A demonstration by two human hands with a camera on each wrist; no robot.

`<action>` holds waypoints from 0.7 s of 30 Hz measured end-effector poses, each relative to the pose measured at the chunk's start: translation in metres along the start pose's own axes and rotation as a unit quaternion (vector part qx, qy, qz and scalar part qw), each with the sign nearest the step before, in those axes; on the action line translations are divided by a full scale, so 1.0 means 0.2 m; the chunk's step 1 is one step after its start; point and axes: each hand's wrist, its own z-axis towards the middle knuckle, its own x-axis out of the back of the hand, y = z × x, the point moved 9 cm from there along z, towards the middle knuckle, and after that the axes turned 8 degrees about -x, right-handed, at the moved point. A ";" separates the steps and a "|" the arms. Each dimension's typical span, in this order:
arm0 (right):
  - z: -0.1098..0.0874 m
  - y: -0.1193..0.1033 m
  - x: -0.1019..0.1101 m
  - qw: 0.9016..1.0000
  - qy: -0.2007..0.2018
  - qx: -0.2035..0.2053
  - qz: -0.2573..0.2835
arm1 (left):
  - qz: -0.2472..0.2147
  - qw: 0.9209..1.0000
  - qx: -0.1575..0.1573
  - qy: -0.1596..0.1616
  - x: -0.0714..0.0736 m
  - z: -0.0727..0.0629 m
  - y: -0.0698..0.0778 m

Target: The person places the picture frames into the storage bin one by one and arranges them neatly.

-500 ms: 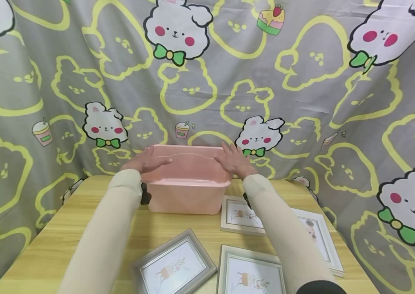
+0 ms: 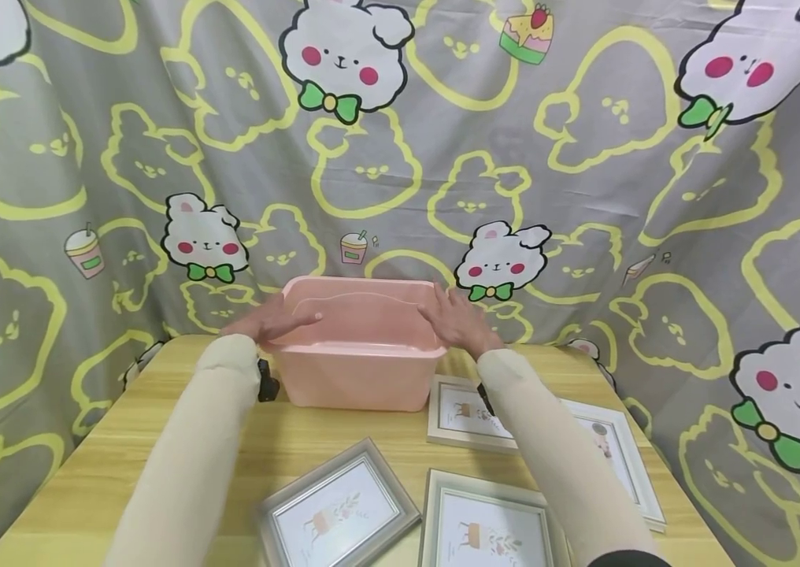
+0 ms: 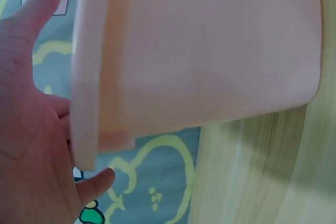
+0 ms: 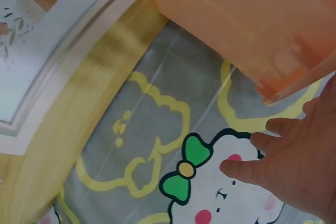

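A pink plastic bin [image 2: 353, 382] stands upright near the back of the table, its open top tilted into sight. At its left rim is my left hand [image 2: 265, 319], thumb stretched over the opening. In the left wrist view the thumb stands apart from the wall, with the other fingers [image 3: 97, 184] behind and below the rim. Across the bin, my right hand [image 2: 465, 321] lies at the right rim, thumb toward the inside. Its fingers [image 4: 244, 170] show straight and spread outside the bin in the right wrist view.
Several picture frames lie flat on the wooden table [image 2: 138, 441]: a grey one [image 2: 283, 500] in front, a pale one [image 2: 435, 504] beside it, another [image 2: 471, 442] right of the bin, and a white one [image 2: 644, 480] by my right forearm. A patterned curtain [image 2: 400, 244] hangs behind.
Both hands have moved slightly outward and lower along the bin's sides, the left one more. The bin and the picture frames stay where they were.
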 end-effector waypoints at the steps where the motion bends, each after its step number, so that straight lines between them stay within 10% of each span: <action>1: 0.00 0.01 -0.01 1.000 -0.002 -0.001 0.007 | -0.006 1.000 -0.009 0.004 0.00 0.00 0.00; 6: -0.01 0.05 -0.02 0.999 -0.009 -0.005 0.053 | -0.041 0.999 -0.034 0.008 -0.01 0.00 -0.04; 21: -0.04 0.27 -0.12 0.992 -0.040 -0.054 0.108 | -0.078 0.995 0.056 0.005 -0.06 0.00 -0.20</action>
